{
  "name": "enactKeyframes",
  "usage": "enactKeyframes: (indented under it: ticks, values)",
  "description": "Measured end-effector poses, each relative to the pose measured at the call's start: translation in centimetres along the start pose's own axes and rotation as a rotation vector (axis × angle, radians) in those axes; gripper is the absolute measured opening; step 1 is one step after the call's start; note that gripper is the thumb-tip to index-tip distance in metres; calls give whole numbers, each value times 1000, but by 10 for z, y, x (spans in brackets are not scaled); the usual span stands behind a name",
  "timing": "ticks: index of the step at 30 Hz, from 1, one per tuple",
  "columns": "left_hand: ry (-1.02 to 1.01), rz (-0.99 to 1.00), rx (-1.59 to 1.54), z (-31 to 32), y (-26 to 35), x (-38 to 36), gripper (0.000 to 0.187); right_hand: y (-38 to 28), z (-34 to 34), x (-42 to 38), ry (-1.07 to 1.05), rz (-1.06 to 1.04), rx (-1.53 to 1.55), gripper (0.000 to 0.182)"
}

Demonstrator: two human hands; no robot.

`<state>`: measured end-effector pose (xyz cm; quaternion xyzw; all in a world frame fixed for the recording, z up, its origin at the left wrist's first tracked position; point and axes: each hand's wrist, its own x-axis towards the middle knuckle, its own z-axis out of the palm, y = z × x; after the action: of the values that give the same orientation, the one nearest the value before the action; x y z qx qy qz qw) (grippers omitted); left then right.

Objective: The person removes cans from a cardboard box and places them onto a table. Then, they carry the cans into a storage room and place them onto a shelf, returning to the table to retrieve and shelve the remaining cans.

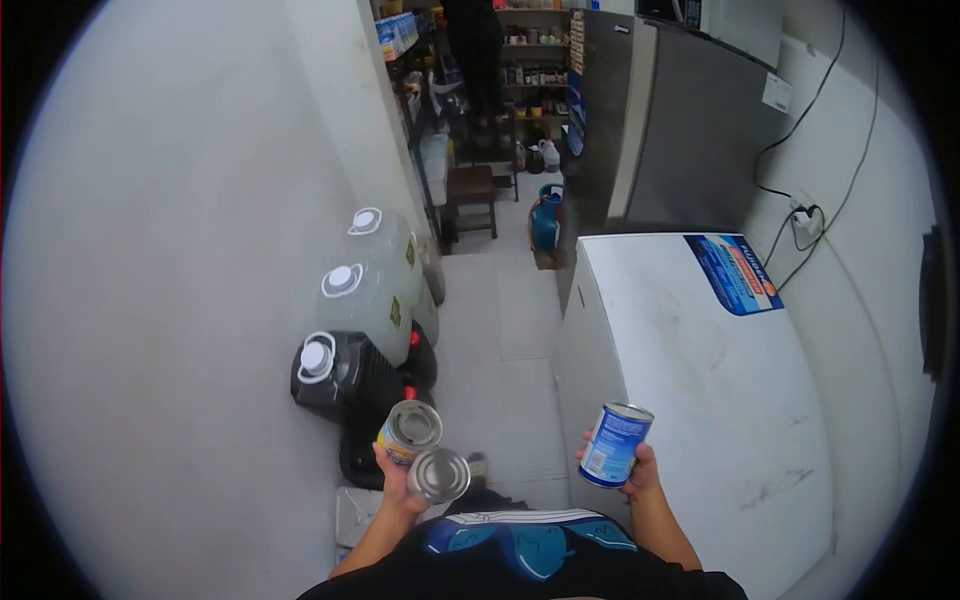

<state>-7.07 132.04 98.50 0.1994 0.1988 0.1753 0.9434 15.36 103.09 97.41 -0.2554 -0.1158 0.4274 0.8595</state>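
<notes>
My left hand is closed round two metal cans at the lower middle. One can has a yellow label and shows its round end; the other can sits against it, nearer my body, its metal end facing up. In my right hand is a blue can, held nearly upright with its printed label showing. That can is over the near left edge of the white chest freezer. My fingers are partly hidden behind the cans.
Large clear jugs and a black jug line the left wall. Beyond are a brown stool, a blue gas cylinder, a grey refrigerator, stocked shelves and a person in dark clothes. Cables hang at the right.
</notes>
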Motion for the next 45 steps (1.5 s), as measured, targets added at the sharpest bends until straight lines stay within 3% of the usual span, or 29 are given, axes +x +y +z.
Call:
enactKeyframes:
  ticks: [2,3,7,11,14,16,17,20,23,27,30,32,33,34,35,36,38,40,41,42,45]
  values:
    - [167,88,55,-3,23,38,89,10,-15,34,86,-20,-38,83]
    - [13,-13,6,-6,36,54,85,17,-13,48,92,-38,-38,82]
    - [-45,-64,1,-10,91,138,82,4,20,141,161,-142,-40,79]
    - [92,33,104,35,142,215,82,-2,26,227,388,-187,46,73]
    - [21,-28,147,46,184,265,88,-7,52,280,420,-69,185,75]
    - [-246,-104,88,44,193,301,92,-20,53,306,353,-27,236,78]
    - [-284,-92,122,45,195,321,91,-28,49,322,291,-17,265,80]
    - [-206,-44,64,49,202,374,90,-43,26,380,176,35,355,82]
    - [-4,100,146,28,217,408,86,-41,-1,430,137,121,369,80]
    - [195,136,141,62,237,466,81,-76,-25,517,45,178,314,82]
    - [320,201,260,65,246,502,78,-100,-37,579,11,239,131,81]
    - [377,231,140,89,254,532,77,-106,-38,624,50,291,-19,89]
    - [405,249,81,103,257,547,76,-107,-43,648,47,335,128,86]
    - [383,209,91,118,260,561,79,-111,-49,674,-98,340,151,84]
    - [348,226,42,94,262,584,82,-113,-55,697,-132,330,113,85]
    - [198,213,161,75,271,603,86,-108,-58,717,-140,317,102,85]
    - [-20,97,-24,40,289,655,89,-116,-59,763,-167,298,103,86]
    - [43,112,-97,77,307,701,90,-115,-54,798,-200,289,143,87]
    - [110,185,158,62,319,732,92,-111,-61,816,-169,270,114,89]
    - [54,199,277,87,327,746,91,-113,-61,829,-125,259,115,88]
    - [-26,50,147,102,361,821,92,-121,-68,881,-64,200,208,86]
